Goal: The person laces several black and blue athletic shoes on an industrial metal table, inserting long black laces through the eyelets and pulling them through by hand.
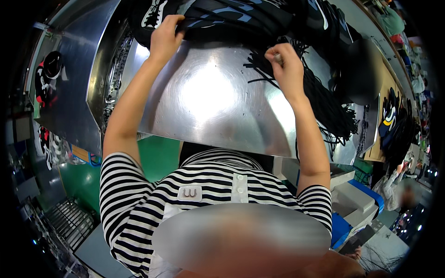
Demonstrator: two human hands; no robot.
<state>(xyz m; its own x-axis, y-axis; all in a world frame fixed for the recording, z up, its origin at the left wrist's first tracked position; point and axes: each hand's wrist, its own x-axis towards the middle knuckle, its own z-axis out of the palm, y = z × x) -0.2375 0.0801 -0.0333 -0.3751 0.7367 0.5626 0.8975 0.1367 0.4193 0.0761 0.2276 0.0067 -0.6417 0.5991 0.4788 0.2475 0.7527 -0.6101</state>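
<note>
The left hand (pixel 164 37) is closed over the near edge of a black shoe upper (pixel 222 16) with pale markings, at the far left part of the shiny metal bench (pixel 208 102), its fingers curled down onto the dark material and gripping it; the right hand (pixel 286 65) is shut into a loose fist near the far right part of the bench, pinching a small pale tip, seemingly the end of a lace, between thumb and fingers; black laces (pixel 324 102) spill in a thick bundle from just beside that hand down along the right edge of the bench, with a few loose strands lying on the bare metal between the two hands; the shoe upper lies across the far edge of the bench, partly off the top of the view, touching the left hand and just beside the right one; the middle and near edge of the bench are polished steel with a bright glare; both forearms reach up from a black-and-white striped shirt (pixel 204 185) at the near edge; beyond the left edge of the bench another black shoe piece (pixel 48 74) lies on a lower surface, well apart from the hands; a white and blue machine (pixel 357 199) stands below the near right corner.
</note>
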